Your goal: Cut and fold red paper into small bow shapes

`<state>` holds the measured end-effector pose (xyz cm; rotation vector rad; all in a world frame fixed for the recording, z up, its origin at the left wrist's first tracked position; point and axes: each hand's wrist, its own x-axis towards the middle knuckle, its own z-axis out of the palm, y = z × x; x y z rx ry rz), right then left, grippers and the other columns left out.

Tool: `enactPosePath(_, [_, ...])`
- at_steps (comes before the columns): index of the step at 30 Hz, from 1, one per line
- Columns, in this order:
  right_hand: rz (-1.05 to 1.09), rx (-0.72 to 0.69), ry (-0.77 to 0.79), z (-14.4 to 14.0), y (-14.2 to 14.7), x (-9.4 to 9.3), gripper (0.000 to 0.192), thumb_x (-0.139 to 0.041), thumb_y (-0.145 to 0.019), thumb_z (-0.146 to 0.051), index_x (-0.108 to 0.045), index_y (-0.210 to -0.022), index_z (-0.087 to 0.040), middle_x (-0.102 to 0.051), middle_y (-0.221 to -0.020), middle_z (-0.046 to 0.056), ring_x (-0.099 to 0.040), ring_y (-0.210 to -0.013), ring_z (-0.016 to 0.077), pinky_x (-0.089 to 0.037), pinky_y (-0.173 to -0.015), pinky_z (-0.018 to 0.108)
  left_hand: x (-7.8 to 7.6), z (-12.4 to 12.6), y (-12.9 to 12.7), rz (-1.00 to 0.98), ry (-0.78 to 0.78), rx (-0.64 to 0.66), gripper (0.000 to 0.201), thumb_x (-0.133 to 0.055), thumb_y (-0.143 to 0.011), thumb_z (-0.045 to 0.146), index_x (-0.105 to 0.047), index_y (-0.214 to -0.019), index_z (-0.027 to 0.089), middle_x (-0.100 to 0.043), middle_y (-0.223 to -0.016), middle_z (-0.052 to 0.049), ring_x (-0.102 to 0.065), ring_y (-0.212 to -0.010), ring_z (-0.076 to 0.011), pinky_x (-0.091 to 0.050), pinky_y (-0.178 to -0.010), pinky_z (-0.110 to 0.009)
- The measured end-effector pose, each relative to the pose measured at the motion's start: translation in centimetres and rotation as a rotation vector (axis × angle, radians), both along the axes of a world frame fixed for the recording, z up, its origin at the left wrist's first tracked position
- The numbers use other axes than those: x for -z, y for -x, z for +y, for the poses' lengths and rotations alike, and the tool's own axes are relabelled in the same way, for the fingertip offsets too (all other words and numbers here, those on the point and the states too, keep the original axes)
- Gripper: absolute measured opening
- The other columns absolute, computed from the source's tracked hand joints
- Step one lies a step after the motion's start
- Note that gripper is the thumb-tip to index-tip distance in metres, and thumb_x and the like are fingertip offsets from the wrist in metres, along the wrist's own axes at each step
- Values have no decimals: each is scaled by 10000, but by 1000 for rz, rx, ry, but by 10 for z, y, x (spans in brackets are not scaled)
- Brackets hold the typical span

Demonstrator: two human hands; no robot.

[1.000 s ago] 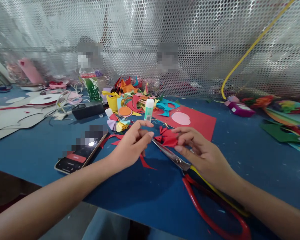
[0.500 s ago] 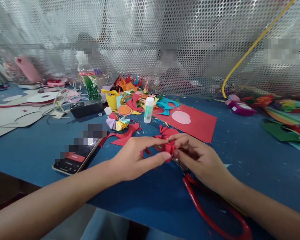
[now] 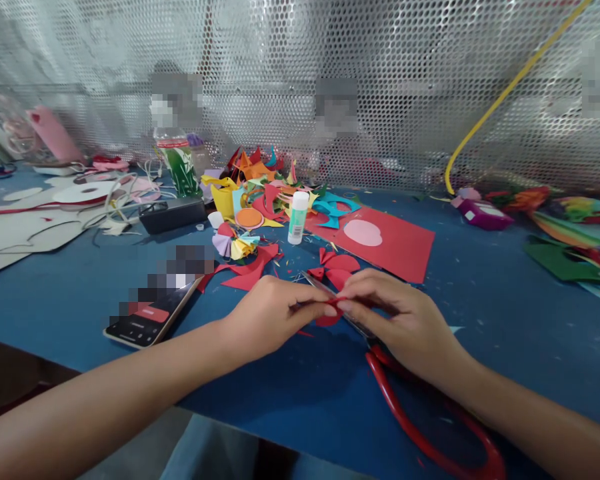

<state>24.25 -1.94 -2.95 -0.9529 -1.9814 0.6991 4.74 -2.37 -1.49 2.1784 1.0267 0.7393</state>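
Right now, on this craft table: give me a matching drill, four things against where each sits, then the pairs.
Things:
1 glue stick
2 phone
3 scissors
4 pink heart

Places:
A under the right hand
B on the red sheet
C left of the left hand
D upright, in front of the paper scraps

Pairs: 1-D, 2-C, 3-A, 4-B

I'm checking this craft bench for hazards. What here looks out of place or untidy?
The red-handled scissors lie under the right hand, their blade tips pointing toward the left hand while both pinch a red paper piece. Paper scraps sit heaped behind the glue stick.
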Motion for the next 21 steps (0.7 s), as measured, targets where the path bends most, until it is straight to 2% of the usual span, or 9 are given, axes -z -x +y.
enactPosePath(3, [90,31,187,0,0,1,98,-562,-822,-305,-587,-794,-214,-627,-708,4,-617,-612,135,-507,-547,254,0,0,-2,-99,79,-54,164,-605,-792,267,-665,-919,184,-709,-858,-11,-647,-746,-126,-495,-664,-199])
enactPosePath(6, [167,23,300,1,0,5,111,-573,-814,-329,-558,-820,-220,-646,-722,-1,-656,-677,156,-535,-605,275,2,1,-3,-136,78,-135,180,-581,-799,226,-657,-953,174,-709,-908,-33,-646,-765,-133,-503,-678,-222])
enactPosePath(9, [164,27,258,3,-1,9,109,-586,-801,-311,-552,-858,-225,-663,-811,17,-662,-764,180,-549,-657,309,3,2,-3,-111,72,-133,184,-553,-806,197,-655,-958,176,-706,-907,-34,-640,-777,-130,-497,-660,-219])
enactPosePath(16, [-32,68,49,3,-2,7,95,-552,-823,-258,-610,-896,-240,-668,-871,21,-645,-734,156,-533,-646,282,2,2,-1,-64,-86,-108,186,-513,-825,209,-648,-952,189,-676,-903,-39,-609,-778,-130,-469,-607,-208])
enactPosePath(21, [-89,0,75,2,-1,4,103,-547,-823,-231,-631,-881,-239,-680,-811,0,-638,-699,145,-518,-630,261,-1,1,-1,-76,42,-97,174,-513,-831,248,-657,-908,188,-674,-843,-15,-594,-732,-114,-446,-604,-199])
